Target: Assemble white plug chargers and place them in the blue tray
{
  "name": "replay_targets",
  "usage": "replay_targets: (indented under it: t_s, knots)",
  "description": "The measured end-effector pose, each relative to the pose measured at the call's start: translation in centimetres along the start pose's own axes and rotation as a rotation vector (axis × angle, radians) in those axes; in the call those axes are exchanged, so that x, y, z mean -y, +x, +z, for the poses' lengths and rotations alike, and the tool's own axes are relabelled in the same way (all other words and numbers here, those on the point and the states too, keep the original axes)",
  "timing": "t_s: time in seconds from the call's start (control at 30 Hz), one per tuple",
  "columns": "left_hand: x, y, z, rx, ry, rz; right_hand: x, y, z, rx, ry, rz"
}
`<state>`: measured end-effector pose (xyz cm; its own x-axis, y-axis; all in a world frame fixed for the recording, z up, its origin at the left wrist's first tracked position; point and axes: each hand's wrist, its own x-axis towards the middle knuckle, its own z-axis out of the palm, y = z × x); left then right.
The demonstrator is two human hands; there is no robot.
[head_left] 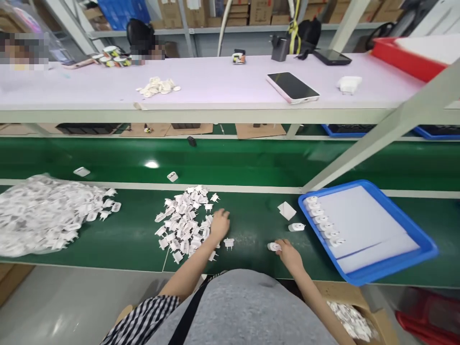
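Note:
My left hand (220, 224) is at the right edge of a heap of white two-pin plug pieces (183, 223), its fingers partly spread and nothing visible in them. Just below it, a single plug piece (229, 243) lies apart on the green surface. My right hand (290, 256) grips a white charger (273, 247) between thumb and fingers, low over the bench. Another white charger (296, 227) and a folded white paper (286, 210) lie beyond that hand. In the blue tray (391, 275) on the right, several white chargers (321, 219) stand in a row along the left side.
A clear bag of white plug pieces (43, 215) spreads over the left of the bench. Two loose white pieces lie on the green conveyor (230, 163). A slanted post (377, 134) rises behind the tray. The shelf above carries a phone (293, 87).

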<state>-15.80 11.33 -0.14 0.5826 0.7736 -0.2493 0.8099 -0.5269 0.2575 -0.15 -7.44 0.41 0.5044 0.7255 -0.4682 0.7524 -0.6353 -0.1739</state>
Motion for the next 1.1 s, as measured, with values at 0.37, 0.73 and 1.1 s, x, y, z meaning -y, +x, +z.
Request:
replay_targets:
  t_s: [0.37, 0.73, 1.1]
  knots:
    - [5.8, 2.1, 0.6, 0.101, -0.034, -0.202, -6.7, 1.5, -1.4, -0.359, 0.418, 0.395]
    - [1.0, 2.4, 2.2, 0.211, -0.732, -0.233, 1.0, 2.0, 5.5, -0.063, 0.724, -0.027]
    - [-4.4, 0.3, 4.2, 0.651, -1.417, -0.393, 4.2, 3.4, 4.1, -0.163, 0.643, -0.384]
